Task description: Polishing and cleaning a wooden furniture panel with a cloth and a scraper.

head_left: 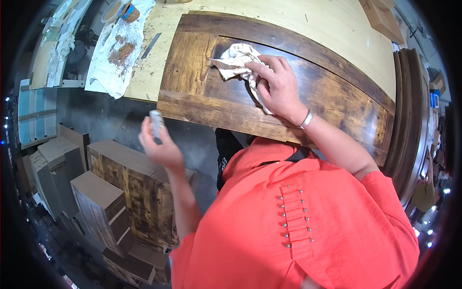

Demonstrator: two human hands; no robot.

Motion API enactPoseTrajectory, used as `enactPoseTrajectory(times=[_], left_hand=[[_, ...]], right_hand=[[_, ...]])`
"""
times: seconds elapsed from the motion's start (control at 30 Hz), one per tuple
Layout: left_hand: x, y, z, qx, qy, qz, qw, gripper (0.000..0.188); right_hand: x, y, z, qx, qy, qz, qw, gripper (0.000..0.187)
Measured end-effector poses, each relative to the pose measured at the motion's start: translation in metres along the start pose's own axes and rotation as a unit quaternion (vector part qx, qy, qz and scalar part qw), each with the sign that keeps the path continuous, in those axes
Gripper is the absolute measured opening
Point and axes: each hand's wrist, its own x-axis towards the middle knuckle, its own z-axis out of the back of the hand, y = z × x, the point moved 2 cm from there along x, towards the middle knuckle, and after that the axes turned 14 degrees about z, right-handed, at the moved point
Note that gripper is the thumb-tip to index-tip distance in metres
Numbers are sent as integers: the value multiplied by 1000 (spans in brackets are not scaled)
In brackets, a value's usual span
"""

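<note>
A brown stained wooden panel door [187, 62], with a raised frame around a recessed centre, lies on the table. My right hand [279, 86] is closed on a crumpled white rag [236, 60] with brown stains, which rests on the recessed centre near its left end. Off the panel's near left corner, in the air, is my left hand [161, 147]. Its fingers grip a small pale grey-white piece [156, 123], too unclear to name.
The light tabletop [332, 29] holds a white plastic sheet [103, 72] with brown filler, an orange-brown tub [129, 12] and a flat dark strip [151, 45]. Wooden cabinet parts [130, 178] stand on the floor at left. Dark panels [409, 111] stand upright at right.
</note>
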Motion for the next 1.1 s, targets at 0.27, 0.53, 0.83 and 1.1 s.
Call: enactPoseTrajectory(times=[0.27, 0.53, 0.83, 1.1], left_hand=[[-83, -27, 14, -132, 104, 13, 986, 31], [-1, -14, 60, -284, -71, 157, 943, 27], [11, -8, 58, -283, 27, 220, 933, 33], [211, 88, -21, -52, 55, 7, 997, 18]], right_hand=[[7, -6, -4, 29, -21, 13, 999, 30], [79, 103, -72, 182, 64, 234, 953, 14], [59, 120, -96, 160, 118, 245, 949, 41], [30, 130, -81, 118, 95, 175, 973, 46]])
